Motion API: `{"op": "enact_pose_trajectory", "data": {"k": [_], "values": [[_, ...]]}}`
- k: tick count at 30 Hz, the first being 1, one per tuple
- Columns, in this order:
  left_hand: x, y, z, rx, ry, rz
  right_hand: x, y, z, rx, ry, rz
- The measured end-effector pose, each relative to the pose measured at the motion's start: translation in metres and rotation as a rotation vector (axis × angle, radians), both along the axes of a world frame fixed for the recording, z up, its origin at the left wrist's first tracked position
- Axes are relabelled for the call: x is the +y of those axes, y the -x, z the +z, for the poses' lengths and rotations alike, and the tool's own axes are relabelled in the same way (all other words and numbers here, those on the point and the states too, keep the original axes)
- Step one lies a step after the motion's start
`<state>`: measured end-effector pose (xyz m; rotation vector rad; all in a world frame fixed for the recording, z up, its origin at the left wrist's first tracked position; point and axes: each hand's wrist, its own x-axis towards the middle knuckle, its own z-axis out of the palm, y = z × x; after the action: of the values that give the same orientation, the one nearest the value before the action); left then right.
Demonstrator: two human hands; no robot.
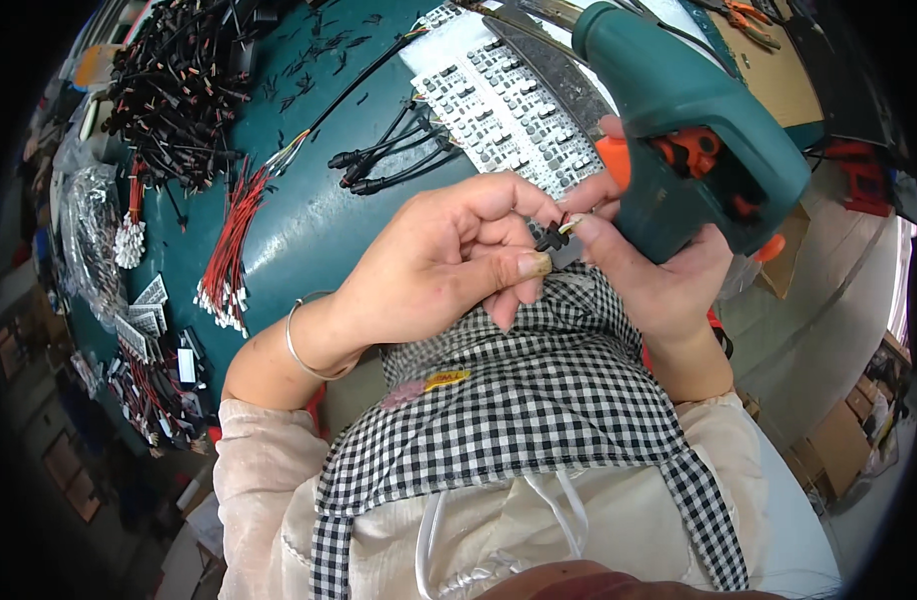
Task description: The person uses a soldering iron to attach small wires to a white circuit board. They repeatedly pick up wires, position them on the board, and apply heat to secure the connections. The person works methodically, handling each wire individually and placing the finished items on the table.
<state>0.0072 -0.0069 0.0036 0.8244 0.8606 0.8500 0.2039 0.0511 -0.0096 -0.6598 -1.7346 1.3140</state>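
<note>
My left hand (434,255) is closed, with a small black connector (553,240) pinched between its thumb and fingers, above the apron. Thin light and red wire ends (569,224) show at the connector, between the thumb and fingertips of my right hand (659,280). That hand is closed too, and the handle of a green glue gun (679,90) rests in its palm. Near the gun's orange trigger (613,160) lie some of its fingers. The gun's metal nozzle points away, up and to the left. My hands partly hide the connector.
Beyond my hands lies a sheet of white circuit boards (509,110), with several black cables (394,155) beside it. Red wires with white plugs (237,245) and a heap of black cables (184,90) are on the left of the green table (299,225). Orange-handled pliers (749,22) lie far right.
</note>
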Motion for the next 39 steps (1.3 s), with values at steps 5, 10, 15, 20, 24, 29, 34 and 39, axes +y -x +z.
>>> {"op": "enact_pose_trajectory", "data": {"k": [5,10,15,20,24,29,34,39], "values": [[0.003,0.0,0.003,0.068,0.023,-0.031,-0.002,0.001,-0.003,0.05,0.107,-0.029],[0.001,-0.001,0.0,0.091,-0.02,-0.01,-0.001,0.002,0.0,0.057,0.109,-0.012],[-0.002,-0.004,0.001,0.157,-0.049,0.04,-0.008,0.004,0.001,0.13,0.293,-0.09],[-0.006,-0.011,0.003,0.134,-0.054,0.198,-0.011,0.002,0.001,-0.024,0.137,-0.031],[-0.009,-0.008,-0.003,0.341,-0.272,0.244,-0.02,0.002,-0.002,-0.021,0.225,-0.01],[-0.01,-0.009,-0.009,0.659,-0.62,0.273,-0.015,0.0,0.002,-0.058,0.108,-0.026],[-0.009,-0.008,-0.009,0.795,-0.849,0.266,-0.014,0.005,0.0,0.036,0.174,-0.045],[-0.01,-0.014,-0.016,0.72,-0.728,0.377,-0.016,0.003,-0.001,-0.007,0.207,-0.08]]}}
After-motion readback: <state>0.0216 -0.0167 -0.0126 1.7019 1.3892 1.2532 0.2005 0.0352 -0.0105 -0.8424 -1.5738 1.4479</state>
